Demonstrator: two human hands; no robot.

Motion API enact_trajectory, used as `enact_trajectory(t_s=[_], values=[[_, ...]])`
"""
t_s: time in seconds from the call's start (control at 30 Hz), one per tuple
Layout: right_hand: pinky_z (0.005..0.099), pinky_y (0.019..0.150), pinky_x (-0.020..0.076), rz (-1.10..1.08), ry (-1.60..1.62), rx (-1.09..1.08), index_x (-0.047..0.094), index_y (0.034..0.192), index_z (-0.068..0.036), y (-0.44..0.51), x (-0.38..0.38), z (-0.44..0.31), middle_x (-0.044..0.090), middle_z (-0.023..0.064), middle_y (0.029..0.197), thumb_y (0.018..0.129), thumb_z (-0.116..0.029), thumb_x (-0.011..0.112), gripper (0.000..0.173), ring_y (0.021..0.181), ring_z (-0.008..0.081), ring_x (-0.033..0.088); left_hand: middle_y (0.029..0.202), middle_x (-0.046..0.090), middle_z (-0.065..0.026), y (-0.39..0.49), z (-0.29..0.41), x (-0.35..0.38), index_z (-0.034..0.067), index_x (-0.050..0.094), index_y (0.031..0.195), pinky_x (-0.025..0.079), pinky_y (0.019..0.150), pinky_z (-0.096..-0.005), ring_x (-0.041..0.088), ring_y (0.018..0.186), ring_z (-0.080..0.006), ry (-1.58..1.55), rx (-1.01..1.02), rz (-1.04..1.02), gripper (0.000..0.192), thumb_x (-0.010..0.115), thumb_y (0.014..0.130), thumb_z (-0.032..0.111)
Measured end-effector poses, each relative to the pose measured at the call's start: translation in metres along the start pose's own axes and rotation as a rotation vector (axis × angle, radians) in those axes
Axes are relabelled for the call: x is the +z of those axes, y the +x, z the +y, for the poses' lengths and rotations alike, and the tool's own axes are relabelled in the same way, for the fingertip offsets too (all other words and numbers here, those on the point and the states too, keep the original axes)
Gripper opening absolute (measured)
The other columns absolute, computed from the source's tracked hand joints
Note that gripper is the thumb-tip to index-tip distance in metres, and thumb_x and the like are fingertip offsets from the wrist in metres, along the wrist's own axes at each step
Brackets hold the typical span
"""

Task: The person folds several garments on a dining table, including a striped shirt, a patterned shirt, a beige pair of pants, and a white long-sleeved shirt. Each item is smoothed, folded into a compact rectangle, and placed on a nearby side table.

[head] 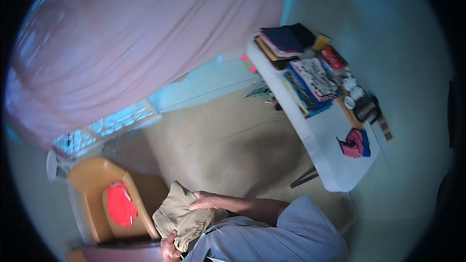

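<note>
A khaki garment [182, 213], bunched and partly folded with a gathered edge, is held between my two hands close to my body. My right hand [202, 201] grips its upper right side, thumb on top of the cloth. At its lower left edge, my left hand [170, 245] pinches the fabric near the bottom of the picture. The undersides of the garment and some of the fingers are hidden by cloth. A red cloth [122, 203] lies on the seat of a tan plastic chair [96, 174] to the left of the garment.
A white table [324, 153] at the right bears stacked folded clothes [309, 80], a pink and blue cloth [355, 143] and small items. A large pink curtain [156, 32] hangs at the upper left above a lattice grille [105, 127]. Tiled floor [225, 134] lies between chair and table.
</note>
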State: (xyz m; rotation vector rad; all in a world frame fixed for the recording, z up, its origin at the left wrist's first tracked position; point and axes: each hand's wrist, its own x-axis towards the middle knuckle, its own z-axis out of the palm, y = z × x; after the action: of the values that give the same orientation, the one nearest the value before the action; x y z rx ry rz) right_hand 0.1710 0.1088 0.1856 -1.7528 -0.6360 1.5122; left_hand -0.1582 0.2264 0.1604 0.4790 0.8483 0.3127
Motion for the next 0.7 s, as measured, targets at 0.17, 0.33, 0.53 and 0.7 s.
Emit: enact_trajectory(t_s=[0.17, 0.33, 0.53, 0.7], values=[[0.0379, 0.110, 0.0576, 0.220, 0.383, -0.176, 0.059, 0.163, -0.005, -0.027, -0.106, 0.020, 0.073, 0.0130, 0.146, 0.093, -0.032, 0.088, 0.080, 0.127, 0.0213, 0.072, 0.141, 0.077, -0.0191, 0.111, 0.040, 0.129, 0.004, 0.060, 0.158, 0.064, 0.107, -0.0635, 0.078, 0.124, -0.0425, 0.166, -0.159, -0.250, 0.056, 0.076, 0.104, -0.002], [0.0389, 0.114, 0.0559, 0.409, 0.501, -0.223, 0.063, 0.157, -0.002, -0.045, -0.172, 0.027, 0.076, 0.0085, 0.143, 0.099, -0.032, 0.089, 0.070, 0.127, 0.0196, 0.071, 0.119, 0.083, -0.0036, 0.180, 0.060, 0.233, 0.003, 0.077, 0.135, 0.061, 0.090, -0.0335, 0.079, 0.103, -0.0198, 0.417, -0.277, -0.323, 0.035, 0.086, 0.102, 0.012], [0.0393, 0.116, 0.0553, 0.630, 0.607, -0.309, 0.056, 0.161, 0.002, -0.039, -0.240, -0.006, 0.072, 0.0131, 0.148, 0.099, -0.033, 0.089, 0.078, 0.131, 0.0219, 0.070, 0.139, 0.077, -0.0182, 0.285, 0.102, 0.339, -0.003, 0.059, 0.156, 0.068, 0.102, -0.0514, 0.079, 0.119, -0.0353, 0.531, -0.381, -0.536, 0.053, 0.075, 0.106, 0.007], [0.0414, 0.118, 0.0547, 0.997, 0.563, -0.278, 0.032, 0.176, 0.003, -0.032, -0.283, -0.006, 0.064, 0.0202, 0.159, 0.098, -0.031, 0.090, 0.103, 0.140, 0.0272, 0.066, 0.140, 0.075, -0.0195, 0.338, 0.126, 0.437, -0.005, 0.057, 0.158, 0.070, 0.101, -0.0479, 0.078, 0.121, -0.0334, 0.696, -0.349, -0.730, 0.056, 0.074, 0.106, 0.006]])
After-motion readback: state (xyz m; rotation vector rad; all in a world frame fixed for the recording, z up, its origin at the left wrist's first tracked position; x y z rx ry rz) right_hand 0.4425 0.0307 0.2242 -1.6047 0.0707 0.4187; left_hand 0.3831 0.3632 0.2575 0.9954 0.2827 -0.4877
